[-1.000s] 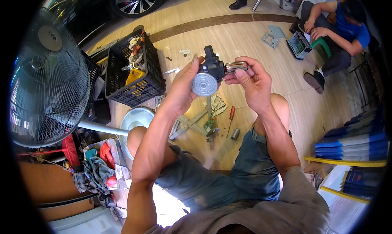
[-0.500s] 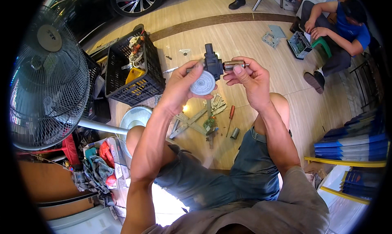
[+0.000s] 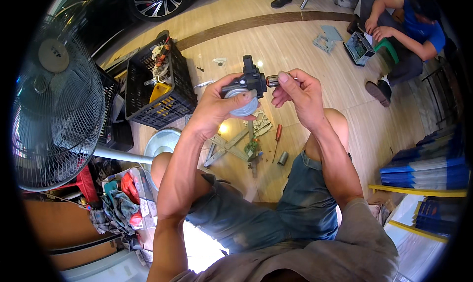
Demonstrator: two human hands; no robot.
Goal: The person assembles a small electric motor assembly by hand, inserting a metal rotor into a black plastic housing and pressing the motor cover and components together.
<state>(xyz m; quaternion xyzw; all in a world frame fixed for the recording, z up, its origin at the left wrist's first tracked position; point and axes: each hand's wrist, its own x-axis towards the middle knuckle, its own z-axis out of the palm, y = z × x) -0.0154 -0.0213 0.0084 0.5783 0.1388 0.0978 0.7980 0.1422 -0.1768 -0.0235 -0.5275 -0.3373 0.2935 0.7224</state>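
Held up in front of me, a black plastic gear housing (image 3: pixel 255 78) with a round grey disc (image 3: pixel 246 108) on its underside sits in my left hand (image 3: pixel 213 103). My left thumb lies across the disc. My right hand (image 3: pixel 304 92) pinches a small metal motor armature (image 3: pixel 272 81) between thumb and fingers. Its inner end meets the housing's right side; how deep it goes in is hidden. On the floor below lie crossed metal arms (image 3: pixel 227 146), a green part (image 3: pixel 252 149), a red-handled screwdriver (image 3: pixel 278 133) and a short metal cylinder (image 3: pixel 283 158).
A black plastic crate (image 3: pixel 160 102) with tools stands left of my hands, near a large fan (image 3: pixel 61 104). At the far right a seated co-worker (image 3: pixel 421 33) handles an opened metal case (image 3: pixel 359 49). Stacked blue packs (image 3: pixel 421 172) fill a yellow-edged shelf at right.
The left thumb has slid right across the grey disc, and the housing has tilted, showing more of its top. The right hand has shifted slightly left with the armature. The whole view moved a little.
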